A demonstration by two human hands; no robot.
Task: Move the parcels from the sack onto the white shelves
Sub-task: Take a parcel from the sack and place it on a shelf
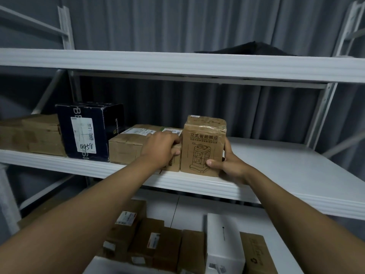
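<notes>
Head view: right hand (227, 165) grips shelved parcel (203, 145).

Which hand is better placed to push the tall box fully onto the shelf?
Right. The right hand already grips the tall box at its outer side, beside bare shelf. The left hand rests on the neighbouring flat box.

Both bare forearms reached forward and up, nearly straight. The left hand (162, 149) lay palm-down, its fingers curled, seemingly pressing on something. The right hand (227, 165) was cupped, thumb in front and fingers wrapped behind, gripping.
</notes>
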